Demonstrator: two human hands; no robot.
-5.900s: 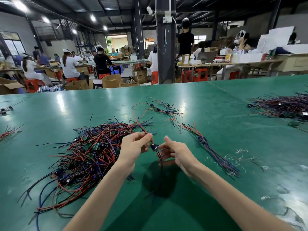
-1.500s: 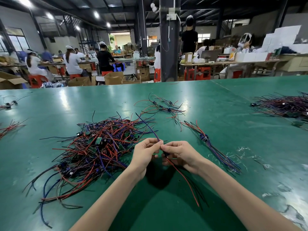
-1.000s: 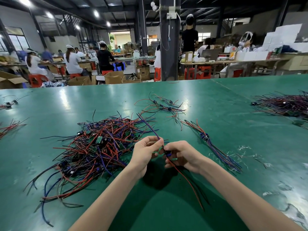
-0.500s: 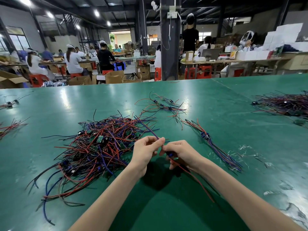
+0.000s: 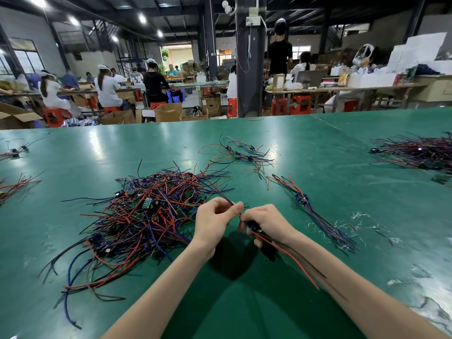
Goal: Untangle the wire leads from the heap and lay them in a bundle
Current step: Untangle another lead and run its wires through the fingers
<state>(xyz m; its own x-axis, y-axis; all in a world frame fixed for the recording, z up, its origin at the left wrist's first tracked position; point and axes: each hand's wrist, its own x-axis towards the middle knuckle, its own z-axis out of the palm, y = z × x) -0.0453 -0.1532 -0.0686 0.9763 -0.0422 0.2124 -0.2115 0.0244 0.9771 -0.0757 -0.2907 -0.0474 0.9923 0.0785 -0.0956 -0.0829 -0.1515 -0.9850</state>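
Light: bright lamps [image 5: 142, 18] up high.
Glare: white shine on the green table [image 5: 96, 143].
Shadow: one dark patch.
Edges: bent.

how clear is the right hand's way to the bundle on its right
Likely yes: bare table lies between the right hand and the bundle, though its grip is full with a lead.

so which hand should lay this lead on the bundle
Probably right: right hand grips the lead, with the bundle on its side; left hand pinches its other end beside the heap.

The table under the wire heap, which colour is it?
The table is green, best seen in the head view.
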